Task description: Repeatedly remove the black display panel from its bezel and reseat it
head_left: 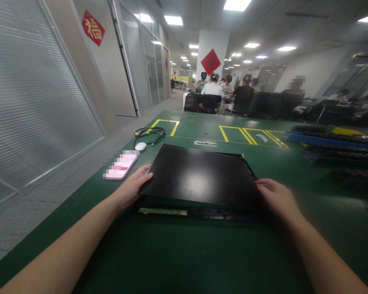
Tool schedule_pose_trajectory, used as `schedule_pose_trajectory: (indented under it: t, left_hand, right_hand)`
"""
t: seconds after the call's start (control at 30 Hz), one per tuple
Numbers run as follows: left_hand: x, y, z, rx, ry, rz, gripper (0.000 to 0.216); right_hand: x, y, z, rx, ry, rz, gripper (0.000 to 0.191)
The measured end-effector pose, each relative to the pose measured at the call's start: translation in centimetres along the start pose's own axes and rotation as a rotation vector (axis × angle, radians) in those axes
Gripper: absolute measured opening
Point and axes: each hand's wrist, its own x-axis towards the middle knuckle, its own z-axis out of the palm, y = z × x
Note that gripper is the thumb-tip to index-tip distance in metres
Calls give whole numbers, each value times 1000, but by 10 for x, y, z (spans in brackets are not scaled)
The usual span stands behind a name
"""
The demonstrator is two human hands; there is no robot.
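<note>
A flat black cover panel (202, 173) lies tilted over a black chassis on the green table (184, 253). A green circuit board strip (162, 211) shows under the panel's near edge. My left hand (133, 188) grips the panel's left near corner, thumb on top and fingers beneath. My right hand (275, 197) holds the right near corner the same way. The near edge is lifted a little above the chassis.
A phone (121, 164), a white mouse (140, 146) and a coiled black cable (150, 132) lie at the left. Yellow tape boxes (251, 134) mark the far table. Black trays (340, 149) stack at the right. Several people sit at desks behind.
</note>
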Motion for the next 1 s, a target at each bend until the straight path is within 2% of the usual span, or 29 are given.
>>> schedule_pose_trajectory:
  t: [0.2,0.5,0.83,1.0]
  left_hand:
    - [1,-1,0,2,-36,-15,52]
    - [1,0,-2,20,-18,-42,50]
    - [9,-7,-12,18,-79,-35,58]
    - [6,-5,-9,7,-81,-9,63]
  right_hand:
    - [-1,-3,-2,-23,3,-5,32]
    - [-2,-4,-4,-40,11,9,32]
    - [-3,-5,-5,-42,6,-5,33]
    - [-1,-1,-5,-21,-13,7,35]
